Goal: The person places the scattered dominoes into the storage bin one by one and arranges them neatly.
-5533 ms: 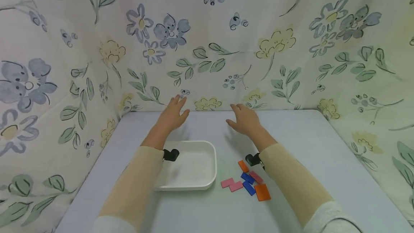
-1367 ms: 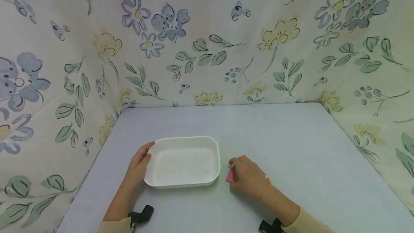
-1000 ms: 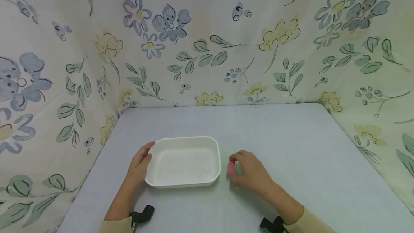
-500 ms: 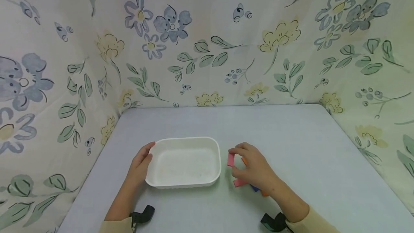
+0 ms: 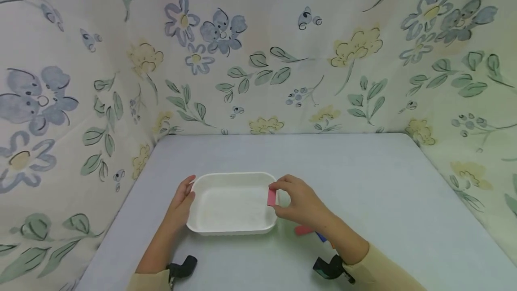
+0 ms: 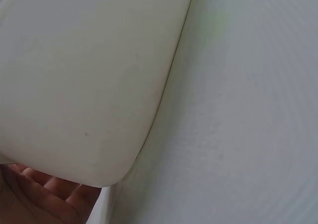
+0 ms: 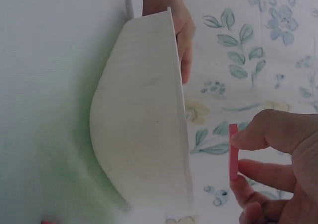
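The white plastic tray lies with its open side up in the middle of the head view. My left hand holds its left end, thumb and fingers spread along the rim; in the left wrist view the fingers show past the tray's wall. Between thumb and fingertips of my right hand is a small flat pink rectangular block, pinched upright over the tray's right rim. From the right wrist view, the pink block appears thin and edge-on, above the rim level.
Below the right forearm lie another pink block and a blue block, partly covered by the arm. The white table ends at a floral cloth at the back and sides. Each wrist carries a black camera.
Both hands have come back from the far side; the left took hold of the tray. My right hand picked up a pink block, raised it and carried it left to the tray's right rim.
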`<state>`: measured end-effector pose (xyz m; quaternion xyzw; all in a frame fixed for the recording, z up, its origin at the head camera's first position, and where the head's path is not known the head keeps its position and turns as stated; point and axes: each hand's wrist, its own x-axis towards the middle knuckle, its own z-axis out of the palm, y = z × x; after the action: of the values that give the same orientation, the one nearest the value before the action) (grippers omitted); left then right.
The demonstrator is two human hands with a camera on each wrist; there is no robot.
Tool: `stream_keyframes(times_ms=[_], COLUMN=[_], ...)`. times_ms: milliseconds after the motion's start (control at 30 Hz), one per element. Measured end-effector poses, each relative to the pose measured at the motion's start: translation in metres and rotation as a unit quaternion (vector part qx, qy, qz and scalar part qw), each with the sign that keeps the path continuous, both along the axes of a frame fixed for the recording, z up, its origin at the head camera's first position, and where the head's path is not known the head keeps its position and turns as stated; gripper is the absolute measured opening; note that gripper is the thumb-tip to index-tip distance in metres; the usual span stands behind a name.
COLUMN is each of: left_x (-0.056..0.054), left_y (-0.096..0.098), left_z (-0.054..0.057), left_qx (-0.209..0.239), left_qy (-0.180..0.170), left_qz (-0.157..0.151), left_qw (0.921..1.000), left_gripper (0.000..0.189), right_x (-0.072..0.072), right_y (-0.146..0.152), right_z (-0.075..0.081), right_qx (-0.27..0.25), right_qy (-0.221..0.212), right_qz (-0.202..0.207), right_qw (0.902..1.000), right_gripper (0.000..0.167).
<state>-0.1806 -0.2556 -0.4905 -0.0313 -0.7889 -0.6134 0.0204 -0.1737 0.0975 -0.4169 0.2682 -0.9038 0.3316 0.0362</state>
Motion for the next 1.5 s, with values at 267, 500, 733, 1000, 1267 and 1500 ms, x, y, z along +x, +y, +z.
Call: stream_keyframes(times_ms=[267, 500, 733, 1000, 1267, 1500], left_x=[0.0, 0.001, 0.001, 0.003, 0.004, 0.003], left_y=[0.003, 0.001, 0.003, 0.007, 0.015, 0.016], left_z=[0.004, 0.005, -0.001, 0.001, 0.001, 0.001], left_qx=[-0.015, -0.047, -0.072, -0.053, -0.032, -0.028], left_qy=[-0.004, -0.018, -0.031, -0.021, -0.022, -0.028], left_qz=[-0.003, 0.017, 0.026, 0.031, 0.008, 0.002], left_qw=[0.9999, 0.9986, 0.9966, 0.9979, 0.9992, 0.9992], left_gripper=[0.049, 0.047, 0.046, 0.046, 0.047, 0.048], right_x=[-0.012, -0.019, -0.021, -0.027, -0.029, -0.034], right_y=[-0.023, -0.046, -0.066, -0.086, -0.096, -0.106], right_z=[0.003, 0.007, 0.006, 0.008, 0.008, 0.006], right_qx=[0.0, 0.022, 0.049, 0.05, 0.07, 0.093], right_qy=[-0.017, -0.021, -0.04, -0.018, -0.017, -0.024], right_qz=[0.029, 0.051, 0.048, 0.069, 0.074, 0.07], right_qw=[0.9994, 0.9982, 0.9969, 0.9962, 0.9947, 0.9929], right_gripper=[0.038, 0.036, 0.036, 0.033, 0.033, 0.034])
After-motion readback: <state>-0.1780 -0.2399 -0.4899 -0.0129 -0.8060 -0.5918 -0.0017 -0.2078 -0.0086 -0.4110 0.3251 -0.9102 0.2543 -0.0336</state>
